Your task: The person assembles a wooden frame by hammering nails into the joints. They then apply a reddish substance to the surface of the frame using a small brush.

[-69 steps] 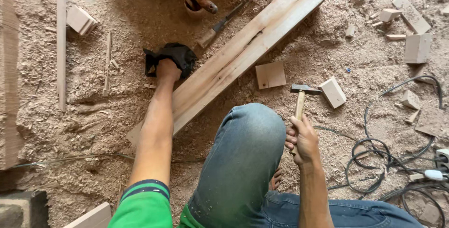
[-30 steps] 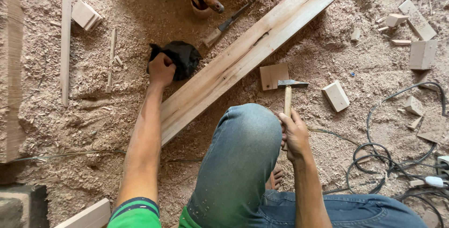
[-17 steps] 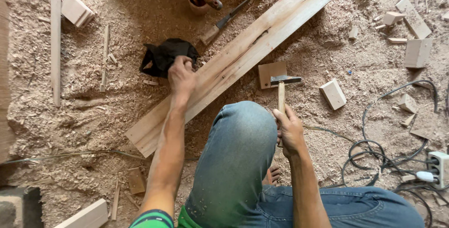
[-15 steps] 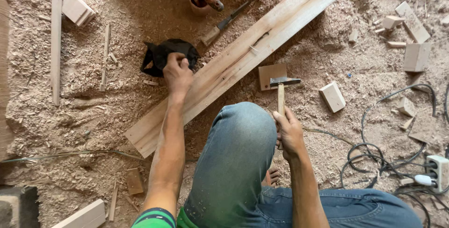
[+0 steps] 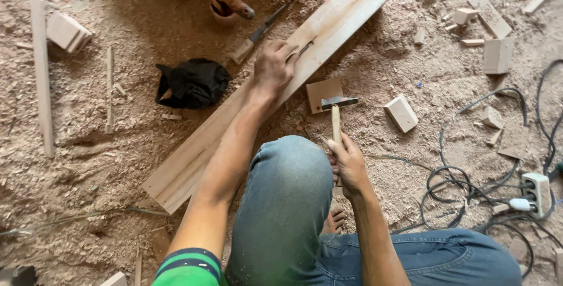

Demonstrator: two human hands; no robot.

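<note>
Our left hand (image 5: 273,66) presses closed fingers on the plank (image 5: 281,75), while our right hand (image 5: 347,166) is clamped around the hammer (image 5: 336,116).

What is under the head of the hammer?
The hammer head sits over a small square wood block lying on sawdust. What lies beneath the block is hidden.

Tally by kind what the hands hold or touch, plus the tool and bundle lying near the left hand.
hammer: 1, gripped in the right hand
plank: 1, under the left hand
chisel: 1
black bundle: 1
Total: 4
</note>
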